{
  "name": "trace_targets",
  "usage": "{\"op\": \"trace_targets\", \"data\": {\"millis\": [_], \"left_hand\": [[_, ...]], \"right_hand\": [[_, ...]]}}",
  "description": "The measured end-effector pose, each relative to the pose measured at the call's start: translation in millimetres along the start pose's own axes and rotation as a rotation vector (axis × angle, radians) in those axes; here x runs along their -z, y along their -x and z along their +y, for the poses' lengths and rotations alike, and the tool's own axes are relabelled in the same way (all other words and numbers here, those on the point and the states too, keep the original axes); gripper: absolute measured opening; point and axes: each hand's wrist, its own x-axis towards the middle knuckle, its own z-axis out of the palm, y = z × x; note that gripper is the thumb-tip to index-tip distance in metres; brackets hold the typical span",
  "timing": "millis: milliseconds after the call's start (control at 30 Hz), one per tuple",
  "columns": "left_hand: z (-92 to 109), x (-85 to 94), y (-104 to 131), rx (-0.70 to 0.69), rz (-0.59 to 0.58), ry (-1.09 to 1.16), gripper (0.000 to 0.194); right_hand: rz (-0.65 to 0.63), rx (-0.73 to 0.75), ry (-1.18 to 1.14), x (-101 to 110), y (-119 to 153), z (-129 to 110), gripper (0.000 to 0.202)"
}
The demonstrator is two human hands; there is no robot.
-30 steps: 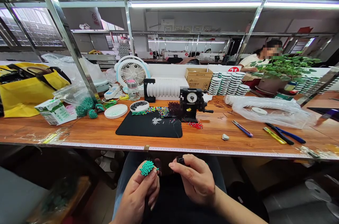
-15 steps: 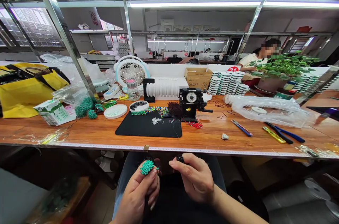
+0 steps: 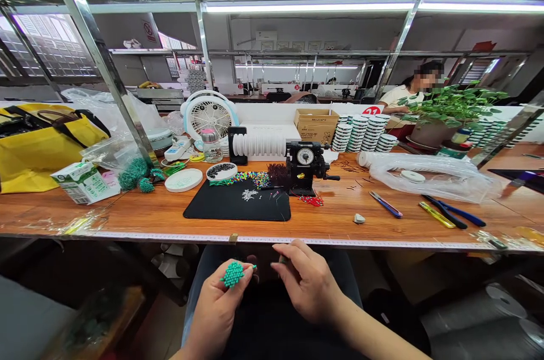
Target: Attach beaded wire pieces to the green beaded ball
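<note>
My left hand [image 3: 216,297] is closed around a bundle of green-tipped strands [image 3: 233,274], its round cluster of bead-like tips facing up. One green tip [image 3: 254,266] sticks out to the right, beyond the thumb and finger. Just right of it, with a gap between, is my right hand [image 3: 308,280]. Its thumb and forefinger point left and stand apart. A small greyish patch shows between them, too small to tell what it is. Both hands are over the lap, below the table's front edge.
A black mat [image 3: 238,204] on the table [image 3: 331,227] bears beads and small white pieces. Behind it stands a hand-crank counter winder [image 3: 305,161]. Pliers [image 3: 453,212], a blue cutter [image 3: 386,204] and stacked spools [image 3: 359,132] are to the right. A measuring tape [image 3: 170,238] lines the front edge.
The right thumb and forefinger have parted, and the dark thing seen at those fingers no longer shows. My left hand has shifted slightly left, its bundle tilted.
</note>
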Motion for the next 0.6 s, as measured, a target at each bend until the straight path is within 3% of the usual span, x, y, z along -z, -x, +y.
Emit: {"op": "trace_targets", "data": {"millis": [133, 367, 533, 600], "left_hand": [[6.5, 2.8, -3.0, -0.004, -0.022, -0.123, 0.026], [15.2, 5.7, -10.6, -0.08, -0.08, -0.293, 0.018], [14.9, 3.8, -11.1, -0.12, -0.12, -0.419, 0.02], [13.3, 5.7, -12.4, -0.142, -0.158, -0.463, 0.02]], "right_hand": [[-0.073, -0.128, -0.064, 3.1, -0.1, -2.8, 0.036], [-0.101, -0.263, -0.207, 11.9, 0.2, -3.2, 0.021], [-0.095, -0.245, -0.215, 12.8, 0.5, -2.7, 0.005], [-0.108, -0.206, -0.207, 15.0, 1.2, -1.9, 0.01]]}}
